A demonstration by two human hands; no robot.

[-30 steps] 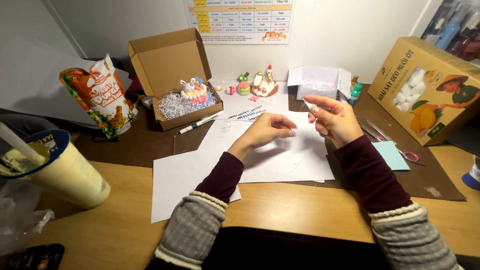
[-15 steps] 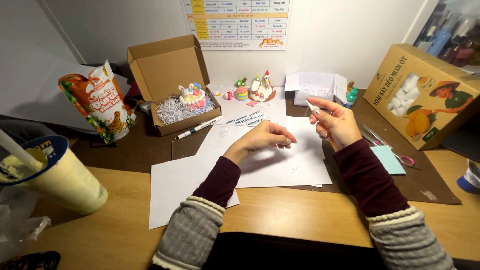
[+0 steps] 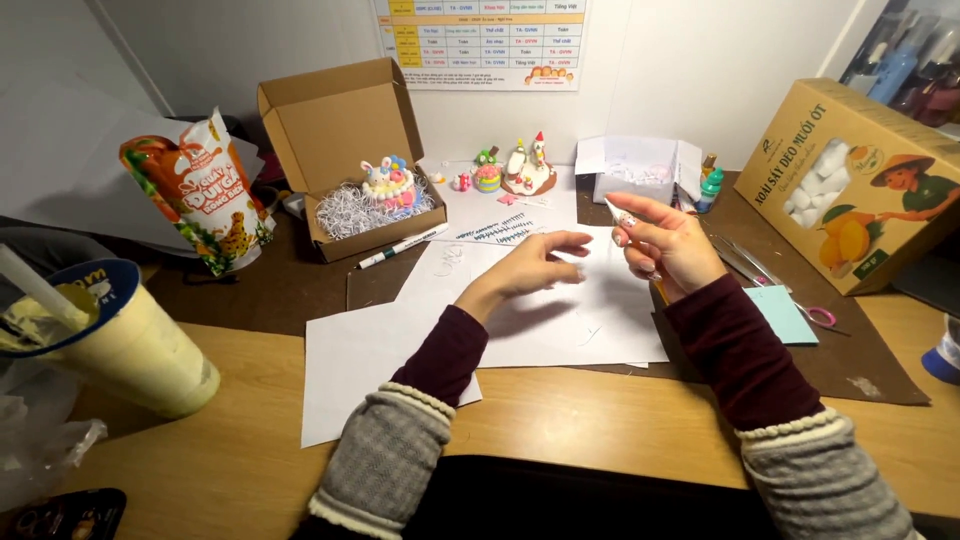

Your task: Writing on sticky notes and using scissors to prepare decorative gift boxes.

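Left hand (image 3: 535, 268) rests released, fingers extended, on the white paper sheets (image 3: 560, 300) at counter centre. Right hand (image 3: 668, 243) grasps a thin pencil-like tool (image 3: 628, 226) above the sheets. At 11 o'clock, an open brown cardboard box (image 3: 335, 120) contains shredded white paper and a small pastel cake figurine (image 3: 388, 183).

Your maroon sleeves (image 3: 735, 345) end in grey checked cuffs (image 3: 385, 465); white paper sheets (image 3: 560, 310) lie on the tan counter (image 3: 560, 410), beside a brown cardboard box (image 3: 335, 125) upper left.
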